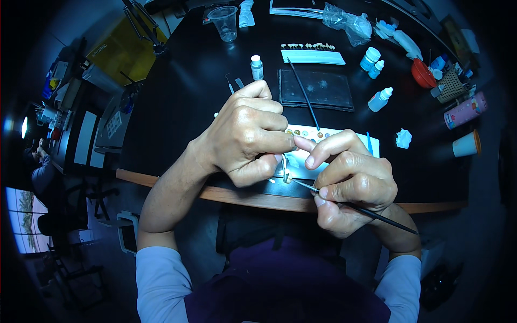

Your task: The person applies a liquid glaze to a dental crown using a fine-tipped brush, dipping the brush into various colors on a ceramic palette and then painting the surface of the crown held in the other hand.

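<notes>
My left hand (247,134) is closed on slim metal forceps (285,162) whose lower end grips a small ivory tooth-like piece (288,177). My right hand (355,183) pinches a black-handled fine brush (382,218), its tip at or very near that piece; I cannot tell if it touches. A finger of my right hand rests against my left hand. Behind them lies a white palette (369,155) with coloured dabs (320,134), partly hidden by my fingers, with a blue stick (370,142) at its right side.
Behind are a dark slab (334,91) with a brush (301,89), a sample strip (312,56), bottles (380,99), a plastic cup (226,24) and crumpled tissue (403,138). A paper cup (464,145) stands right. A wooden desk edge (253,199) runs below. Another person (43,175) sits far left.
</notes>
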Demonstrator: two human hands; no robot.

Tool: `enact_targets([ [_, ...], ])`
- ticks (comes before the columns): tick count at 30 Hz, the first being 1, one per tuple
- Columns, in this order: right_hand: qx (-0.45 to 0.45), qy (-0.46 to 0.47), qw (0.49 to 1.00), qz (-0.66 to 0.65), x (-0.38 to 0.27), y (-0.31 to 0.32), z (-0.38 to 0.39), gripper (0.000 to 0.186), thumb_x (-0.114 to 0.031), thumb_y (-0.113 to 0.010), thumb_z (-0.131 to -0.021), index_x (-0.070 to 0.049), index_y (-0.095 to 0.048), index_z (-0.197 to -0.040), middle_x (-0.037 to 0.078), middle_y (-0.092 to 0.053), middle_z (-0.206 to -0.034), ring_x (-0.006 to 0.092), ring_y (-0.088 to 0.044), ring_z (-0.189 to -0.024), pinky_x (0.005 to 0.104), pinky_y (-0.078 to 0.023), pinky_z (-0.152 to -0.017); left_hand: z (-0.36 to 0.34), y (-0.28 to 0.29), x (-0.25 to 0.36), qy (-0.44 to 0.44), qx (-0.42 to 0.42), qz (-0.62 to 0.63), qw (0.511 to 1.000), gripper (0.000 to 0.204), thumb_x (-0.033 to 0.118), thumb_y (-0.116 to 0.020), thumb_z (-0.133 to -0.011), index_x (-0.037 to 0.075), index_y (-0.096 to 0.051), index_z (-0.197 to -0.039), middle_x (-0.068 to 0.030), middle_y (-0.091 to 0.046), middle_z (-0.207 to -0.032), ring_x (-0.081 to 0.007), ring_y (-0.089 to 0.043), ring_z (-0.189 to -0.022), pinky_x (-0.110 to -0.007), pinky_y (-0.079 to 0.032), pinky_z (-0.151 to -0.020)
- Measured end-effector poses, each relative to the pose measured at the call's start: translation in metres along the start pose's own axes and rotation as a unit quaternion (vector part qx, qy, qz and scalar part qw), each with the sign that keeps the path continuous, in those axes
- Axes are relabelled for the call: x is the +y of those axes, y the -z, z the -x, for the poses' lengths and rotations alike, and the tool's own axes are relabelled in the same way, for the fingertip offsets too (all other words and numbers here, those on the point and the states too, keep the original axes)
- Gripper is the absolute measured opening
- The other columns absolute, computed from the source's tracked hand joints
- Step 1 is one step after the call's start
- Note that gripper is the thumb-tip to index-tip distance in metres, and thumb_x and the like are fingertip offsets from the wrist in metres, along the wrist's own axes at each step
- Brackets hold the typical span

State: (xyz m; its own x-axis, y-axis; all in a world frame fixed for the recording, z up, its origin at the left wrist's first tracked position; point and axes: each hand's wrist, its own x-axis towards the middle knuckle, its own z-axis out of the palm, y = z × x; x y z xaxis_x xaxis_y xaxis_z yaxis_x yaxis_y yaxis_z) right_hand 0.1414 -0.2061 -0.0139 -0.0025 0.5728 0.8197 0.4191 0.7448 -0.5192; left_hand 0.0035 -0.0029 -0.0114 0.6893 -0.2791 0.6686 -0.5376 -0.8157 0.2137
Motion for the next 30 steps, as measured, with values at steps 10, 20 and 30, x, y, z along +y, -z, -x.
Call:
enact_targets([
  [10,-0.009,0.008,1.000,-0.002,-0.0005,0.0012,-0.0012,0.014,0.006,-0.067,-0.073,-0.003,-0.063,-0.083,0.009,-0.065,-0.072,0.0289,-0.069,-0.093,0.0637,-0.062,-0.099,-0.0006,-0.0018,-0.0005,-0.021,0.019,-0.010,1.000,0.021,0.029,-0.059,-0.067,0.011,-0.069,-0.071,-0.0015,-0.049,-0.061,-0.0203,-0.046,-0.058,-0.041,-0.035,-0.070],
  [20,-0.005,0.000,1.000,0.016,-0.0025,-0.0016,-0.0009,0.017,0.009,-0.067,-0.066,-0.004,-0.059,-0.073,0.006,-0.063,-0.072,0.0290,-0.073,-0.095,0.0546,-0.063,-0.100,-0.0001,-0.0029,-0.0008,-0.033,0.033,-0.017,0.999,0.024,0.032,-0.057,-0.074,0.011,-0.067,-0.070,-0.0025,-0.050,-0.065,-0.0214,-0.045,-0.061,-0.043,-0.034,-0.073],
  [30,-0.024,0.013,0.999,0.019,-0.0014,0.0009,-0.0020,0.015,0.007,-0.067,-0.071,-0.003,-0.064,-0.081,0.008,-0.065,-0.073,0.0285,-0.070,-0.092,0.0641,-0.061,-0.101,-0.0003,-0.0011,0.0005,-0.029,0.024,-0.023,0.999,0.022,0.031,-0.058,-0.072,0.011,-0.066,-0.069,-0.0024,-0.051,-0.066,-0.0214,-0.046,-0.062,-0.043,-0.035,-0.074],
])
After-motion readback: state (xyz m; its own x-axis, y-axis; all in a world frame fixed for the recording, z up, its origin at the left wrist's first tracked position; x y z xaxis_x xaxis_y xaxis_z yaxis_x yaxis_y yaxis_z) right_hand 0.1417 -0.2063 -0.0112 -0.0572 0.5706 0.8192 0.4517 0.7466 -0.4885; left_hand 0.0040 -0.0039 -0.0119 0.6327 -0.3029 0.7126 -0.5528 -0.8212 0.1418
